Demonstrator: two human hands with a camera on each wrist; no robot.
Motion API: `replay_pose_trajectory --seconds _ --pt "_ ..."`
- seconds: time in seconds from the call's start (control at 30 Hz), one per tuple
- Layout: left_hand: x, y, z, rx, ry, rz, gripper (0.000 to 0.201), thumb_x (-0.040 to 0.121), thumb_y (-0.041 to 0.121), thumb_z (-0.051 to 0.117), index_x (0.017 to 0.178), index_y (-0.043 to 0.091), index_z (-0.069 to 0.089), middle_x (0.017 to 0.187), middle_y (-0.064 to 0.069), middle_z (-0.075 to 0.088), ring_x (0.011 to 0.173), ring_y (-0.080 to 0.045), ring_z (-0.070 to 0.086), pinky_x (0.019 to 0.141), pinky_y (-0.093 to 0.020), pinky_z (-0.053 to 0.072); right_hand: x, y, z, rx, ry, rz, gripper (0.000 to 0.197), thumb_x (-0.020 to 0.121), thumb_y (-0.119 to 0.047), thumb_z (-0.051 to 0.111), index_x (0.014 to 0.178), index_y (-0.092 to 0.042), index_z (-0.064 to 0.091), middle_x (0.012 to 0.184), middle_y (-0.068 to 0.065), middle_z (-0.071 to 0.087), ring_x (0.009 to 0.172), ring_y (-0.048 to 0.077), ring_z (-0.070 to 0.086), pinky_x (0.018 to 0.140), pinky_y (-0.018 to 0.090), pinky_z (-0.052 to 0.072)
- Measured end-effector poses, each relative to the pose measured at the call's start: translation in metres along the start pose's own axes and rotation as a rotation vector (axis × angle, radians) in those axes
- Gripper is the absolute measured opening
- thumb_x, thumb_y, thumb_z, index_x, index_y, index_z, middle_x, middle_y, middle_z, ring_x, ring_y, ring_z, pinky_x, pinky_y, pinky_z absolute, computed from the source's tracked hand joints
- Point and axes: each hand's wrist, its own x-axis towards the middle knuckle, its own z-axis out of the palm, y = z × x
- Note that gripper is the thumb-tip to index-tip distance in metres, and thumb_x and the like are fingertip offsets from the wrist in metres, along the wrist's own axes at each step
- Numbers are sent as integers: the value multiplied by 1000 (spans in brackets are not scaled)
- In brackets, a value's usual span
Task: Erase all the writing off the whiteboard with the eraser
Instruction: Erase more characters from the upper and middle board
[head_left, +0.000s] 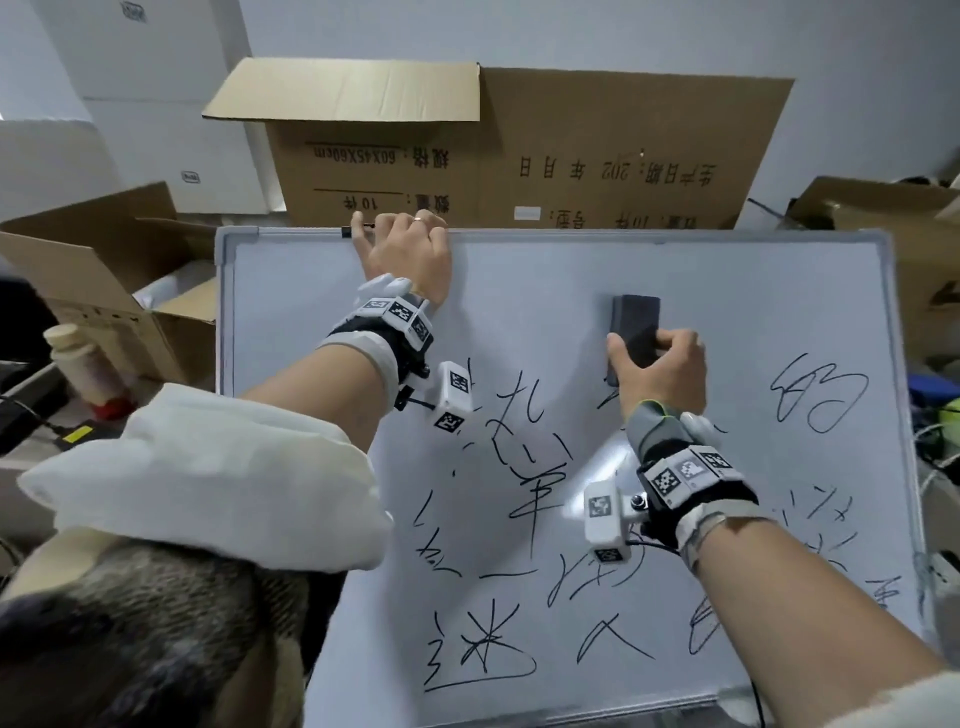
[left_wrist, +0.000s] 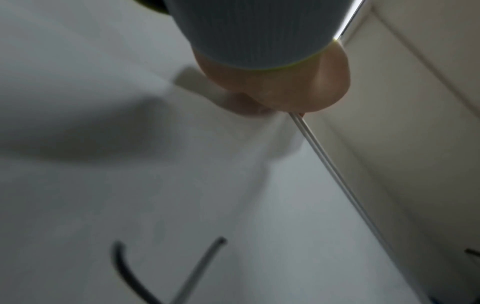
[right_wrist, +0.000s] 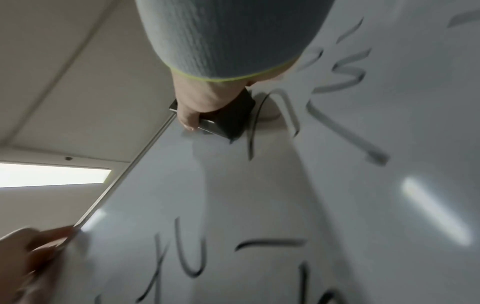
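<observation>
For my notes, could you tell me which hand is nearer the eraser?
Right. The right hand grips the eraser; the left hand holds the whiteboard's top edge.

The left hand reaches far forward, its fingers curled over the top edge of the whiteboard. The right hand grips the eraser, thumb on one side, fingers on the other, pressing it flat.

Right hand grips eraser on whiteboard.
</observation>
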Motion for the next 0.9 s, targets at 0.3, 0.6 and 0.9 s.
replay_pose_trajectory --seconds 0.3,0.6,0.9 --pt "3 -25 -23 133 -19 -87 45 94 35 21 111 26 63 123 -3 59 124 -26 42 119 -49 10 -77 -82 57 72 -273 -453 51 67 -60 71 94 -18 61 93 -1 59 89 21 56 62 30 40" --pt "-22 -57 -39 123 214 -212 48 89 35 43 136 30 49 142 4 49 136 -20 37 117 -43 12 -26 -66 43 99 -308 -348 54 68 -56 76 104 -20 56 106 -1 57 106 22 53 73 33 44" --pt "-126 -157 -51 -150 263 -1116 57 98 42 32 138 4 47 139 -19 51 129 -35 48 106 -44 34 -83 -78 60 149 -408 -476 50 65 -50 80 100 -20 60 101 -1 59 102 22 54 65 29 34"
